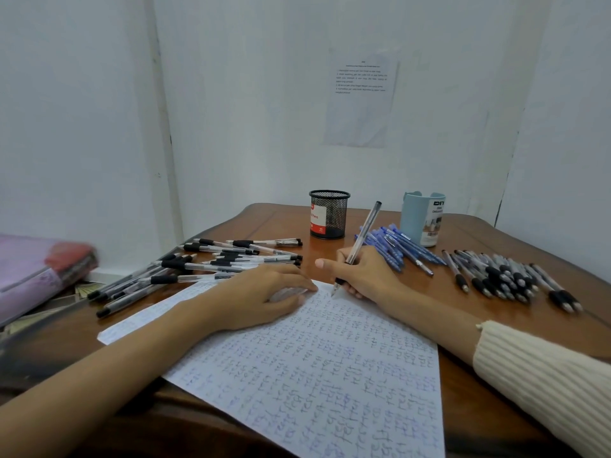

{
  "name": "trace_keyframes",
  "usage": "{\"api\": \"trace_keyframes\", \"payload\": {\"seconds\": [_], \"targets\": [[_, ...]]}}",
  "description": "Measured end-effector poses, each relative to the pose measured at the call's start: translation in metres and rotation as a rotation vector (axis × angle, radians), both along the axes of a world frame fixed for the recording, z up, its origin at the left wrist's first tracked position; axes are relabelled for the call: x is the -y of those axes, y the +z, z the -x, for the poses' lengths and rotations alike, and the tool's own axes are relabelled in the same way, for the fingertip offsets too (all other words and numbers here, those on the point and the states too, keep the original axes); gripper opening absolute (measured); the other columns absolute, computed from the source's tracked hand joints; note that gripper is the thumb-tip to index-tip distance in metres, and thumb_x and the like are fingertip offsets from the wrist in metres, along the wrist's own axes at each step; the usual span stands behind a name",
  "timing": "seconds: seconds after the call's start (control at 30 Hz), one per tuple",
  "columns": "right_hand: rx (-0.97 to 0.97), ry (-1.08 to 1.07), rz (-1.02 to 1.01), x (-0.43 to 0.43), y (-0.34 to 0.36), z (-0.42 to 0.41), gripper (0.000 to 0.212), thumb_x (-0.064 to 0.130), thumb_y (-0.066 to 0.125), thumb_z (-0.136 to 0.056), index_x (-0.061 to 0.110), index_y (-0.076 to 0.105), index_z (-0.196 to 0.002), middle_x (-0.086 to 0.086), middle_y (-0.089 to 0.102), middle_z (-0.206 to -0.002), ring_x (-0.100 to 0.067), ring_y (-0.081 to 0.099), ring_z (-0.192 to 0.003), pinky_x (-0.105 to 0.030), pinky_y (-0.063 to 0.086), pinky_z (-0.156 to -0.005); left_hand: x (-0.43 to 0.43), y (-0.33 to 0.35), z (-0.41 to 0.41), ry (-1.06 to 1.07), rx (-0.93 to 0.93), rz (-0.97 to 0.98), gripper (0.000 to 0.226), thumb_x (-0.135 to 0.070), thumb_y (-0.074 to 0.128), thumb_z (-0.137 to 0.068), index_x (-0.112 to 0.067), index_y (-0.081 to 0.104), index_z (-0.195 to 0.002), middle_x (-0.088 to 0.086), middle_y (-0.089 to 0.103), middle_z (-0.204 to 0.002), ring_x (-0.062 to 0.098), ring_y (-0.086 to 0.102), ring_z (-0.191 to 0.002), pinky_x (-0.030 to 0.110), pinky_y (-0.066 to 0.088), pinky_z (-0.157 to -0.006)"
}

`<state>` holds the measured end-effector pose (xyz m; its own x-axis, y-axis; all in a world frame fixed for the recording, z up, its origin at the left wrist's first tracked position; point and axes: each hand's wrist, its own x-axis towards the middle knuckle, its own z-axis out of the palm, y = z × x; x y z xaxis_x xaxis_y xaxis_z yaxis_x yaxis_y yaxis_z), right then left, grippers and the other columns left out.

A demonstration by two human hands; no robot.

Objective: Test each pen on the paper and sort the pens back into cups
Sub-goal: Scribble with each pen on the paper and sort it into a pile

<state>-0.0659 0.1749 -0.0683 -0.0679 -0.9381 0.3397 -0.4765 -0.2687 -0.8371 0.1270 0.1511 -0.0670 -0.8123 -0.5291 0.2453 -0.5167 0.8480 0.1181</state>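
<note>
Step in hand: testing one pen. Your right hand (367,276) pinches the clear pen (358,246) in a writing grip, thumb stuck out, tip down at the far edge of the paper (330,375), just beside your left fingertips. Your left hand (264,292) lies on the sheet's far corner, fingers relaxed and uncurled, pressing it down and gripping nothing. The sheet is almost full of small blue scribbles, so free space looks scarce. Make the mark short and put it in the blank strip near that far edge, or you won't be able to tell new ink from old. Keep the left hand's weight on the paper so it doesn't slide on the wooden table (512,312). Use light pressure, and look for a clean line before you judge the pen. Both cups stand at the back of the table: black mesh cup (329,214) and light blue cup (422,219). No pens show above either rim. Three loose piles lie on the table: black-grip pens (215,262) on the left, blue pens (396,246) behind your right hand, and grey-barrelled pens (506,276) on the right. I can't tell which piles are tested. My guess is the sorting is mostly still to do. Don't drop this pen into a pile. Decide whether it works, then pick its cup.
</note>
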Motion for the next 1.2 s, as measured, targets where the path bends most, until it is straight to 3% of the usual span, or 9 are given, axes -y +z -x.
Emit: {"api": "trace_keyframes", "payload": {"seconds": [0.13, 0.27, 0.37, 0.57, 0.7, 1.07, 1.2], "targets": [[-0.049, 0.036, 0.018, 0.0003, -0.0014, -0.0013, 0.039, 0.025, 0.069, -0.083, 0.015, 0.046, -0.052, 0.003, 0.049, -0.044, -0.003, 0.043, -0.037, -0.014, 0.039, -0.042, 0.0003, 0.0000, -0.0011, -0.006, -0.008, -0.005, 0.034, -0.033, 0.043, -0.098, -0.028, 0.053, -0.130, -0.014, 0.050, -0.132, -0.003, 0.045, -0.117, 0.019, 0.035, -0.103], [-0.064, 0.003, 0.041, 0.0016, -0.0017, -0.0011, 0.042, 0.002, 0.060, -0.083, 0.014, 0.043, -0.047, 0.002, 0.041, -0.044, -0.001, 0.037, -0.036, -0.016, 0.034, -0.044, -0.0009, 0.0009, -0.0009, -0.011, -0.006, -0.006, 0.035, -0.031, 0.042, -0.098, -0.026, 0.053, -0.131, -0.011, 0.051, -0.132, 0.000, 0.046, -0.118, 0.019, 0.034, -0.102], [-0.027, 0.019, 0.025, 0.0009, -0.0025, 0.0012, 0.041, 0.008, 0.061, -0.086, 0.014, 0.044, -0.049, 0.001, 0.044, -0.043, -0.002, 0.040, -0.034, -0.012, 0.034, -0.039, -0.0010, 0.0005, -0.0007, 0.002, 0.001, -0.007, 0.034, -0.029, 0.043, -0.098, -0.027, 0.052, -0.131, -0.012, 0.050, -0.133, -0.001, 0.045, -0.117, 0.016, 0.032, -0.101], [-0.030, -0.049, 0.067, 0.0037, -0.0042, 0.0015, 0.041, 0.013, 0.064, -0.086, 0.015, 0.046, -0.049, 0.008, 0.046, -0.037, 0.000, 0.044, -0.034, -0.014, 0.036, -0.043, 0.0004, -0.0001, -0.0018, -0.012, -0.017, -0.010, 0.036, -0.035, 0.040, -0.096, -0.028, 0.053, -0.130, -0.013, 0.052, -0.130, -0.001, 0.046, -0.116, 0.022, 0.037, -0.102], [-0.053, -0.045, 0.057, 0.0020, -0.0035, 0.0005, 0.040, 0.015, 0.064, -0.086, 0.014, 0.047, -0.050, 0.002, 0.048, -0.044, -0.001, 0.043, -0.035, -0.017, 0.038, -0.048, 0.0000, -0.0001, -0.0014, -0.003, -0.017, -0.016, 0.033, -0.030, 0.043, -0.098, -0.028, 0.053, -0.130, -0.014, 0.052, -0.131, -0.002, 0.046, -0.116, 0.019, 0.035, -0.103], [-0.081, -0.046, 0.076, 0.0035, -0.0025, 0.0003, 0.037, 0.004, 0.057, -0.084, 0.012, 0.044, -0.051, -0.004, 0.044, -0.051, -0.012, 0.042, -0.051, -0.022, 0.037, -0.054, -0.0002, -0.0003, -0.0006, 0.009, -0.001, -0.019, 0.034, -0.030, 0.042, -0.098, -0.028, 0.052, -0.131, -0.013, 0.050, -0.133, -0.001, 0.045, -0.118, 0.019, 0.034, -0.103], [-0.103, -0.028, 0.135, 0.0018, -0.0041, 0.0001, 0.039, 0.015, 0.062, -0.087, 0.014, 0.046, -0.052, 0.003, 0.047, -0.048, -0.003, 0.044, -0.047, -0.012, 0.038, -0.052, 0.0002, -0.0004, -0.0006, 0.005, -0.005, -0.020, 0.034, -0.031, 0.042, -0.098, -0.028, 0.052, -0.130, -0.013, 0.050, -0.132, -0.002, 0.045, -0.117, 0.019, 0.034, -0.102]]}}
